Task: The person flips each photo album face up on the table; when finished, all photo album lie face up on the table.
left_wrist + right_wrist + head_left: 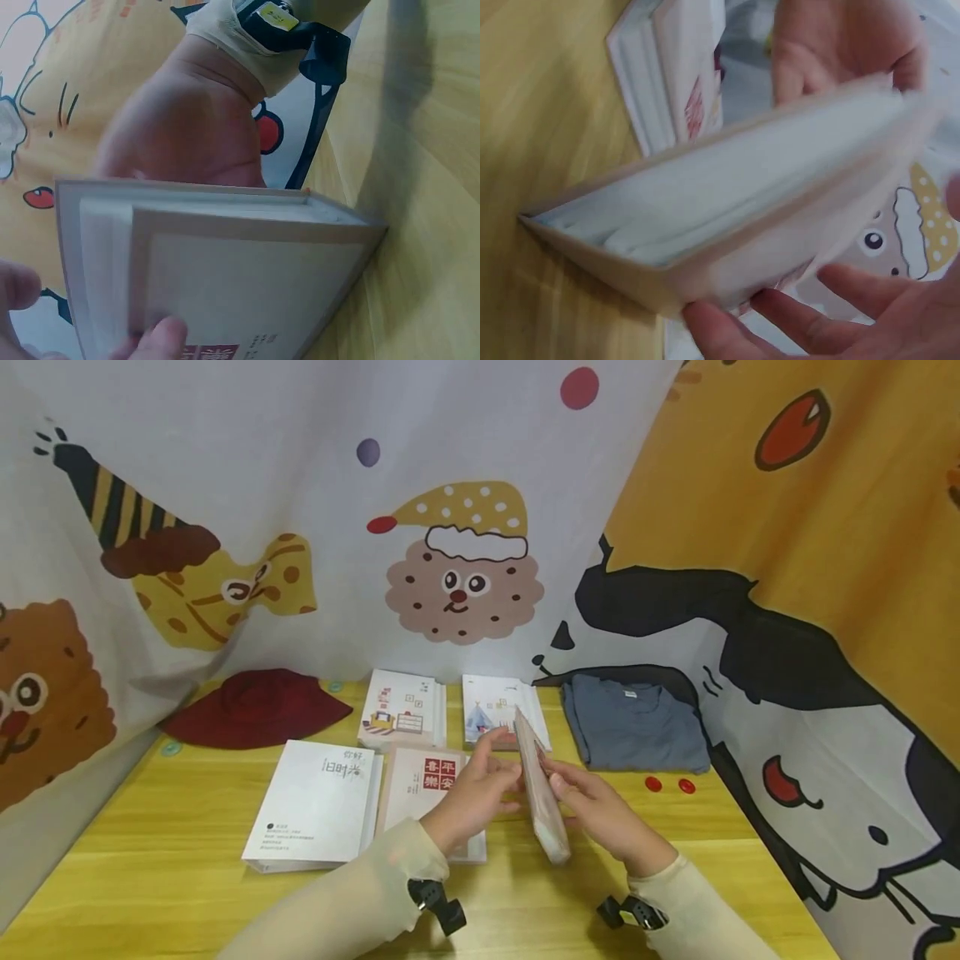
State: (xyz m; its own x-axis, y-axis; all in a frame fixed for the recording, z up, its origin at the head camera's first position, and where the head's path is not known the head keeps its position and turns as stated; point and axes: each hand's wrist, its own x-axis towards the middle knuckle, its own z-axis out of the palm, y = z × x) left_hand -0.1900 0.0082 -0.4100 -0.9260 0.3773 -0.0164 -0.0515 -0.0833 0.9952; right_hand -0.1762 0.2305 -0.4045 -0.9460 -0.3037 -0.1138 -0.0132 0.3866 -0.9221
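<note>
A thin pale-pink photo album [542,797] with red squares on its cover stands on edge between my hands. Its covers part slightly around the pages in the right wrist view. My left hand [474,793] holds it from the left, with a fingertip on the cover [255,292] in the left wrist view. From the right, my right hand [611,818] grips it; its fingers [802,326] touch the cover in the right wrist view. A similar pink album [405,772] lies left of my left hand, partly hidden by it.
A white album [315,802] lies at left. Two illustrated albums [401,706] [487,697] lie at the back. A dark red hat [258,710] sits back left, a folded blue-grey garment [633,727] back right. Two red discs [653,784] [686,786] lie before the garment.
</note>
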